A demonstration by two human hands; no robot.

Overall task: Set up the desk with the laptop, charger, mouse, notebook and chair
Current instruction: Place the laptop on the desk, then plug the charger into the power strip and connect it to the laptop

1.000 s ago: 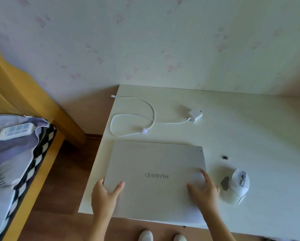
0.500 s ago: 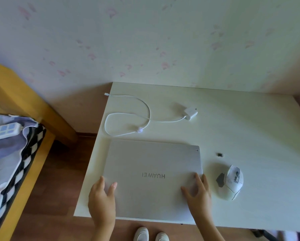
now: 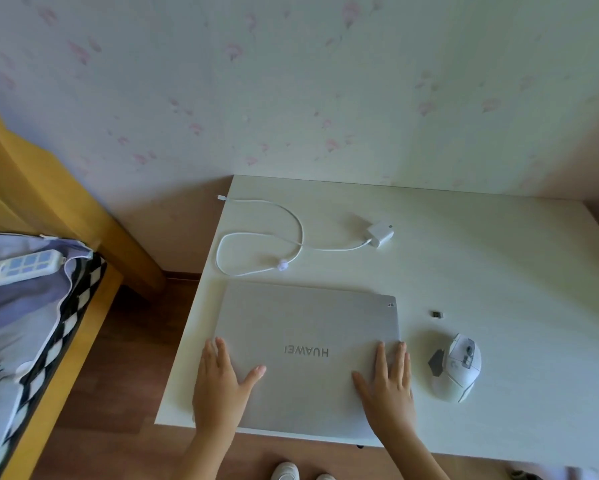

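A closed silver laptop [image 3: 305, 327] lies at the near left of the white desk [image 3: 481, 271], its logo upside down to me. My left hand [image 3: 222, 379] rests flat on its near left corner, fingers spread. My right hand [image 3: 388, 386] lies flat on its near right corner, fingers along the right edge. A white charger brick [image 3: 380, 233] with its looped white cable [image 3: 256, 237] sits behind the laptop. A white mouse [image 3: 459, 367] lies just right of the laptop. No notebook or chair is in view.
A small dark piece [image 3: 437, 314] lies on the desk behind the mouse. A bed with a wooden frame [image 3: 83, 216], checked bedding and a white power strip [image 3: 26, 266] stands to the left. Wallpapered wall runs behind the desk. My shoes [image 3: 286, 472] show below the desk's near edge.
Both hands have flattened on the laptop's near corners; the left slid to the left edge and the right toward the right edge. The laptop, charger and mouse stay where they were.
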